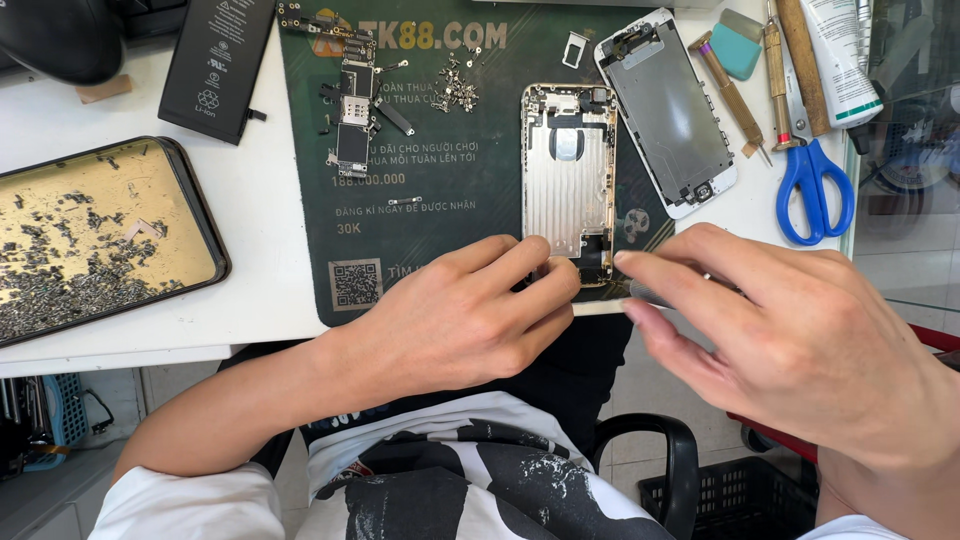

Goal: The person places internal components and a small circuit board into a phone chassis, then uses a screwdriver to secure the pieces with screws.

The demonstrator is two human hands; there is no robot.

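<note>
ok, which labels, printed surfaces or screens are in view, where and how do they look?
Battery: top left, black rectangle, white label print.
Work mat: centre, dark green, pale and gold print, square code patch.
Screen assembly: top right, white frame, face down, grey metal back.
Tube: far right, white, green print.

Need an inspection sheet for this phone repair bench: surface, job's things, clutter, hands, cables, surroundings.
Surface: white table with a dark green work mat on it.
Job's things: opened phone housing on the mat; detached screen panel to its right; circuit board, loose screws and a black battery to its left.
Clutter: tray of small parts, blue scissors, screwdrivers, a white tube.
Hands: left hand rests its fingertips on the housing's near end; right hand pinches a thin tool, mostly hidden.
Cables: nothing seen.
Surroundings: black chair arm and black crate below.
</note>
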